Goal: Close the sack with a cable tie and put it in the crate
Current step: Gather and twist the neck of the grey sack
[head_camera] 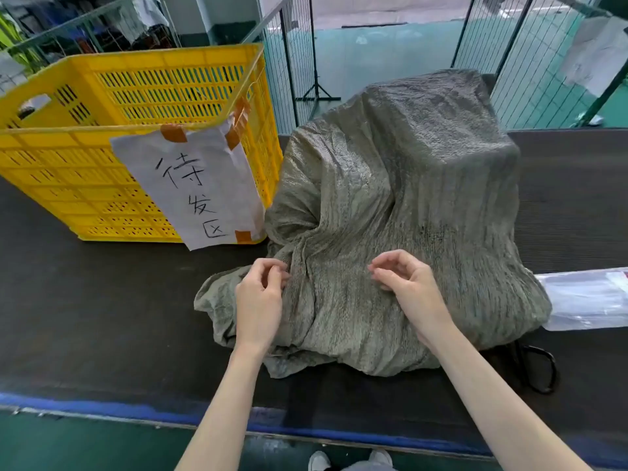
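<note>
A bulky grey-green woven sack (401, 185) lies on the dark table, its loose mouth end spread toward me. My left hand (261, 294) hovers at the sack's left fold, fingers loosely curled, fingertips touching or nearly touching the fabric. My right hand (404, 283) is over the sack's near middle, fingers loosely curled with nothing between them. A tall yellow slatted crate (68, 164) stands to the left of the sack, with a white paper label (193, 185) taped to its corner. No cable tie shows in either hand.
A clear plastic bag (588, 297) lies at the right, beside the sack. Black looped cords (540, 368) lie at the sack's near right. Green wire fences (530, 62) stand behind the table. The table's blue front edge (102, 406) is close to me.
</note>
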Tool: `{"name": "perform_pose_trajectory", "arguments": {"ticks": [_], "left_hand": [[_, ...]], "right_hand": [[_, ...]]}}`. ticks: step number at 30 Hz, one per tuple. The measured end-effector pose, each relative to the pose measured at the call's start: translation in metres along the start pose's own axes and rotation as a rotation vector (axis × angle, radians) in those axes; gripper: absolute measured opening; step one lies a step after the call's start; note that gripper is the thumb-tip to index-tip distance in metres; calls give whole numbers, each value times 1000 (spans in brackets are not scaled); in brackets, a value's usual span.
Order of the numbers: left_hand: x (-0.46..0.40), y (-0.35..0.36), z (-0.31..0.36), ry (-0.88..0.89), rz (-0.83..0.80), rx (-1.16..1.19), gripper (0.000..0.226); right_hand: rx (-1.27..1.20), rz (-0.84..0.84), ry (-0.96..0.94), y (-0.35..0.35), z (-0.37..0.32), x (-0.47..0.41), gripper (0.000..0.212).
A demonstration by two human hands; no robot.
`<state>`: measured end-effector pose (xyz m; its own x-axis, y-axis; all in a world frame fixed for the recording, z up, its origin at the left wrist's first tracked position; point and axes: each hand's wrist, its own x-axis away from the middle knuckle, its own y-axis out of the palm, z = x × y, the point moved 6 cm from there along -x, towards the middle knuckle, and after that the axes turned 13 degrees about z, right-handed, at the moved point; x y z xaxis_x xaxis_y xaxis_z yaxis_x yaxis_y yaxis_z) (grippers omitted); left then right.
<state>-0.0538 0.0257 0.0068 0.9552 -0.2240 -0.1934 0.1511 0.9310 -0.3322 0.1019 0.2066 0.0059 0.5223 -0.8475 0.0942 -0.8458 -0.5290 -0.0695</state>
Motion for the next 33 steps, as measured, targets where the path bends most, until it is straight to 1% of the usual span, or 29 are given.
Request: {"name": "perform_pose_trajectory", "arguments": {"ticks": [2, 4, 9, 13, 19, 21, 23, 25, 26, 28, 30, 33], "left_hand": [[-6, -6, 3, 37, 66, -7, 22], [-14, -9, 3, 59, 96, -23, 22], [-28, 2, -3, 19, 34, -37, 18], [-31, 14, -4, 64, -4, -57, 16], [-55, 28, -3, 76, 12, -95, 15], [-67, 39, -10, 11, -27, -129, 15], [-75, 53, -23, -126, -97, -149, 17], [-76, 68, -36, -292, -208, -123, 24], [-74, 76, -42, -370, -271, -101, 31], [-63, 85, -49, -511, -405, -109, 53], [-49, 91, -51, -565, -533, -149, 65], [-24, 95, -48, -628, -646, -82, 67]], "right_hand": [[19, 22, -21, 0, 1, -3, 12], [52, 24, -30, 2, 6, -4, 13], [124, 24, -64, 10, 12, -7, 18], [133, 26, -80, 16, 12, -7, 18], [180, -7, -77, 23, 12, -4, 24], [202, -20, -82, 24, 11, -5, 25], [223, -18, -89, 24, 9, -6, 26], [245, -3, -89, 23, 9, -6, 25], [254, 6, -87, 24, 9, -6, 25], [266, 16, -79, 25, 11, -4, 25], [276, 17, -78, 28, 13, -3, 26], [291, 20, -79, 30, 18, -1, 29]]}}
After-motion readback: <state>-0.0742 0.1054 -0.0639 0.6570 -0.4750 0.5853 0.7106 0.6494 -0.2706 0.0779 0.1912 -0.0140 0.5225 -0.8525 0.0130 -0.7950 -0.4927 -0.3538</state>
